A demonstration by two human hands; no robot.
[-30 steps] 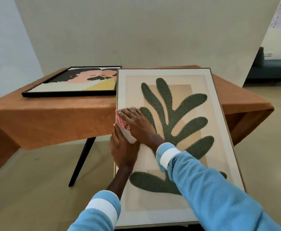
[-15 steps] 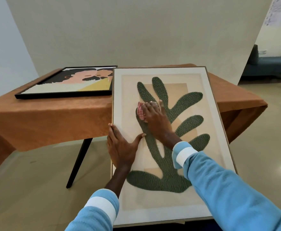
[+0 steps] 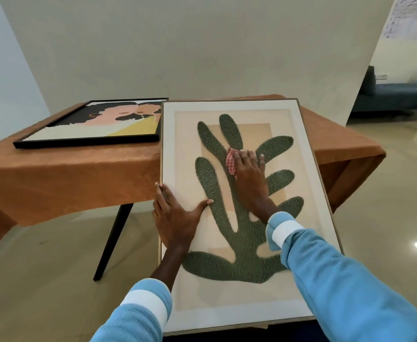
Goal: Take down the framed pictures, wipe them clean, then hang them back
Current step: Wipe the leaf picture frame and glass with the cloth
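Two framed pictures off the wall and at the rust-orange draped desk (image 3: 66, 178); wiping stage, with rehanging not yet begun. Large pale-wood-framed picture of a textured green leaf (image 3: 229, 233) tilted: far end propped on the desk's near edge, near end low by the body, long axis running near to far. Right hand (image 3: 249, 178) at mid-picture, grip clenched over a bunched red-and-white checked cloth (image 3: 231, 161), pressing it onto the leaf's upper fronds; from that grip, a short stretch of picture lying farther, the longer stretch nearer. Left hand (image 3: 175, 218) released and flat, fingers straight along the left frame edge, thumb splayed onto the cream mat, bracing; nearer to the left margin, yet better kept as the brace. Small black-framed picture of pink, black and yellow shapes (image 3: 98, 124) flat on the desk, just left of the big frame's far end; touching or not, cannot tell. Blue sofa (image 3: 395, 95) far right, well apart. Only the bracing thumb near the cloth's path; likely risk: sliding off the desk edge if unbraced.
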